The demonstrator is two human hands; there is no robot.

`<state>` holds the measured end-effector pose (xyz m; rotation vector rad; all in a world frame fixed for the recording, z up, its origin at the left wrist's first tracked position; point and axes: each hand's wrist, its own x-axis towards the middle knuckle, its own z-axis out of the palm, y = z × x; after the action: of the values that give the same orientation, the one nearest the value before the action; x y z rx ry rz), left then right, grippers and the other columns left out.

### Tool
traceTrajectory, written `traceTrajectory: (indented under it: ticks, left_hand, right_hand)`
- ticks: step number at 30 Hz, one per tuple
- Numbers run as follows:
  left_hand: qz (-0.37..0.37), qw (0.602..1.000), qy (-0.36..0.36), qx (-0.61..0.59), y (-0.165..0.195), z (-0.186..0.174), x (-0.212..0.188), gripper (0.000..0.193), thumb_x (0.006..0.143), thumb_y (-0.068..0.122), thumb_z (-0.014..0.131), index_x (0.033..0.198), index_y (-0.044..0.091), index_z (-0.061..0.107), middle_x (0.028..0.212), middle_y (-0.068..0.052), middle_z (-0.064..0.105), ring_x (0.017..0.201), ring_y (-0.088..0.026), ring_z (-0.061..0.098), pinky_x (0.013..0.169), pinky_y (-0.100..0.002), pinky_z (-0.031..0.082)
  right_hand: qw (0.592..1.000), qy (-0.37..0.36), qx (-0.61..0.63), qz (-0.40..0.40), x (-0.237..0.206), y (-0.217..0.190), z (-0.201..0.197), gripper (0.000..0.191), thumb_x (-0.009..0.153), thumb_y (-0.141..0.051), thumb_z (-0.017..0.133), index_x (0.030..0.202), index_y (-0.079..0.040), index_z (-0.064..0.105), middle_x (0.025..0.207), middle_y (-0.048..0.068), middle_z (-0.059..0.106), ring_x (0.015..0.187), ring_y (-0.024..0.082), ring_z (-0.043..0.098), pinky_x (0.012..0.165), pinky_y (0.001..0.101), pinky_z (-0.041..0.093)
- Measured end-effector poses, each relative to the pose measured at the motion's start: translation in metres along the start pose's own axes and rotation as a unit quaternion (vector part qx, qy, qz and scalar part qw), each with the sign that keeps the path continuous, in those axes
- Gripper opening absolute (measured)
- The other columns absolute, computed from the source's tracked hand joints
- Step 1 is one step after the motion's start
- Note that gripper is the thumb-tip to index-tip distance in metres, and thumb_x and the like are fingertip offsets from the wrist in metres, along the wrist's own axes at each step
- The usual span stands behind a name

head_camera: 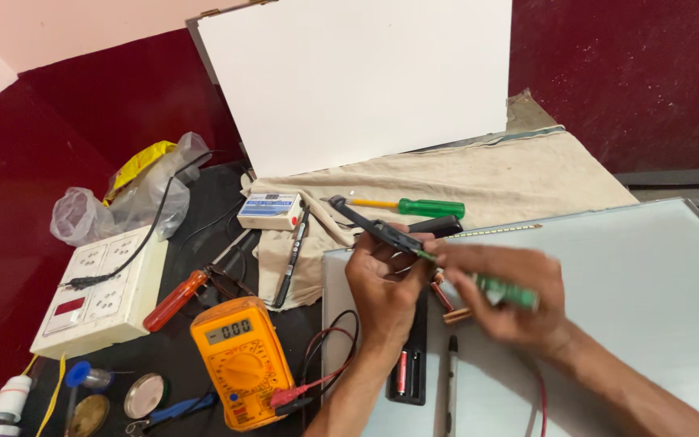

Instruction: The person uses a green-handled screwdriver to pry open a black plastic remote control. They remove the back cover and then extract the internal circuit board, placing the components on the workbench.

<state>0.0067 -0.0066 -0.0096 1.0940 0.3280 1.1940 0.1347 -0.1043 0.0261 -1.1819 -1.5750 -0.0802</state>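
Closely, left hand grip closed on slim black plastic casing, right hand gripping green-handled screwdriver, orange multimeter nearby.

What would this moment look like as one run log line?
left hand: holds black tool | right hand: holds green screwdriver | nearby: orange meter

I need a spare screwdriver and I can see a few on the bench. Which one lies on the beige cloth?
The green-handled screwdriver with the yellow shaft, lying above the hands. The orange-handled screwdriver lies on the dark table beside the white switchboard, off the cloth.
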Motion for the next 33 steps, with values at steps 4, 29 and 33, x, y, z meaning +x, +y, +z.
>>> traceTrajectory:
  ticks: [4, 29, 33]
  left_hand:
    - [-0.015, 1.000, 0.013, -0.019, -0.001, 0.000, -0.002, 0.039, 0.085, -0.010, 0.072, 0.117, -0.003, 0.050, 0.104, -0.019, 0.073, 0.091, -0.022, 0.075, 0.070, -0.030, 0.063]
    - [0.033, 0.995, -0.043, -0.088, -0.014, -0.001, -0.003, 0.032, 0.087, -0.011, 0.070, 0.112, -0.002, 0.051, 0.102, -0.021, 0.073, 0.098, -0.026, 0.075, 0.089, -0.039, 0.064]
    - [0.033, 0.999, -0.022, -0.001, -0.014, -0.002, -0.002, 0.031, 0.086, -0.014, 0.073, 0.110, -0.004, 0.056, 0.101, -0.020, 0.071, 0.094, -0.024, 0.072, 0.084, -0.038, 0.063]
  right_hand:
    - [0.989, 0.014, -0.034, -0.144, -0.001, -0.012, 0.004, 0.020, 0.090, 0.000, 0.073, 0.109, -0.001, 0.070, 0.112, 0.018, 0.076, 0.104, 0.028, 0.079, 0.082, 0.0346, 0.066]
    - [0.970, -0.041, -0.154, -0.185, -0.001, -0.017, 0.009, 0.030, 0.084, -0.001, 0.076, 0.111, 0.008, 0.068, 0.117, 0.025, 0.073, 0.105, 0.034, 0.077, 0.086, 0.0389, 0.064]
    - [0.994, -0.004, -0.061, -0.085, -0.002, -0.014, 0.013, 0.028, 0.088, -0.003, 0.077, 0.115, 0.002, 0.070, 0.119, 0.015, 0.075, 0.110, 0.026, 0.077, 0.088, 0.0339, 0.066]
